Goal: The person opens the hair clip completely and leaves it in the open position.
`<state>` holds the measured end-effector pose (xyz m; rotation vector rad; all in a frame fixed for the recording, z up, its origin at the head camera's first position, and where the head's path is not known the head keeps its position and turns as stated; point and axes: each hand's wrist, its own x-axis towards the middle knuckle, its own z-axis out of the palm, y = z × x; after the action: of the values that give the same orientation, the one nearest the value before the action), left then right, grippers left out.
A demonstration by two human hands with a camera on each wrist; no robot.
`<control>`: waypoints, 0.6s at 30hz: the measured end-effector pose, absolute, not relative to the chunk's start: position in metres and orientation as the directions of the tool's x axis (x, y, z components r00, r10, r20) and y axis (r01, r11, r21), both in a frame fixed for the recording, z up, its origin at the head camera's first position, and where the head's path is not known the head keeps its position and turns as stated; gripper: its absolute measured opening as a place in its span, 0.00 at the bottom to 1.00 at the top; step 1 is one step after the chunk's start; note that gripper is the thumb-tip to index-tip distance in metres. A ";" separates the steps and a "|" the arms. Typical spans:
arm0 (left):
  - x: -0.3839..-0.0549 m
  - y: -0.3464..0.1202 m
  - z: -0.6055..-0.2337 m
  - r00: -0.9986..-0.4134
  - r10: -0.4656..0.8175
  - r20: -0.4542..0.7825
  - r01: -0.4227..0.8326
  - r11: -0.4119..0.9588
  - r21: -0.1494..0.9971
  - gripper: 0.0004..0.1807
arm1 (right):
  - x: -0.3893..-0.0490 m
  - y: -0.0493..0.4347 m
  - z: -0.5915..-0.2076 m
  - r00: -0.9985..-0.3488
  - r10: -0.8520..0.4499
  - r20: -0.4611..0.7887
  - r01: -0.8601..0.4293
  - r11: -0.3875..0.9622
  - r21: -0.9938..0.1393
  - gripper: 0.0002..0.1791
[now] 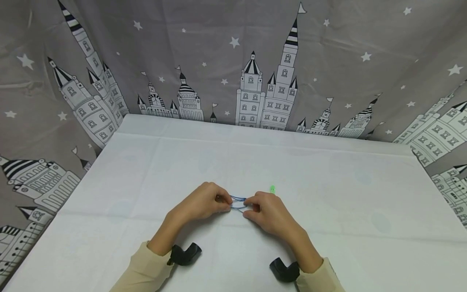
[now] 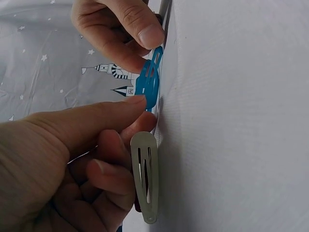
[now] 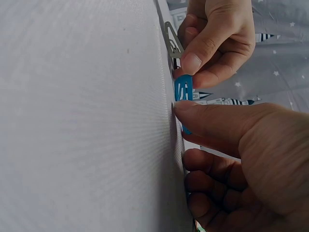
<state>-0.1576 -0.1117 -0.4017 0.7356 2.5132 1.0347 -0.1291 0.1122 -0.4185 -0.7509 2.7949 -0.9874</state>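
Over the middle of the white table, my left hand (image 1: 206,200) pinches one end of a blue snap hair clip (image 2: 148,82) between thumb and index finger. My right hand (image 1: 270,213) grips the other end with its thumb and fingers. Its slotted metal shape shows in both wrist views, and the blue there looks layered, so I cannot tell if it is one clip or two. A beige snap hair clip (image 2: 153,179) is against the curled lower fingers of my left hand, with a sliver of dark red behind it. From the head view that beige clip is hidden.
A small bright green piece (image 1: 272,189) lies on the white tablecloth (image 1: 328,194) just beyond my right hand. Behind the table hangs a grey curtain (image 1: 211,48) printed with castles and stars. Black camera mounts (image 1: 186,254) sit at both wrists.
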 end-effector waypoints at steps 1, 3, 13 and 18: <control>-0.158 -0.112 -0.402 -0.815 0.571 -0.099 0.337 0.605 0.722 0.03 | -0.129 0.112 -0.418 -0.876 -0.475 0.081 -0.420 0.672 -0.610 0.10; -0.158 -0.112 -0.401 -0.816 0.569 -0.100 0.334 0.607 0.721 0.03 | -0.129 0.112 -0.418 -0.877 -0.474 0.079 -0.419 0.673 -0.609 0.10; -0.157 -0.112 -0.399 -0.814 0.574 -0.092 0.339 0.597 0.727 0.03 | -0.129 0.113 -0.418 -0.876 -0.474 0.087 -0.420 0.660 -0.623 0.10; -0.157 -0.111 -0.398 -0.820 0.564 -0.095 0.326 0.596 0.734 0.04 | -0.129 0.117 -0.415 -0.892 -0.438 0.112 -0.399 0.645 -0.652 0.11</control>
<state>-0.1568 -0.1114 -0.3978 0.7231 2.5094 1.0601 -0.1293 0.1169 -0.4153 -0.7121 2.7986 -1.0880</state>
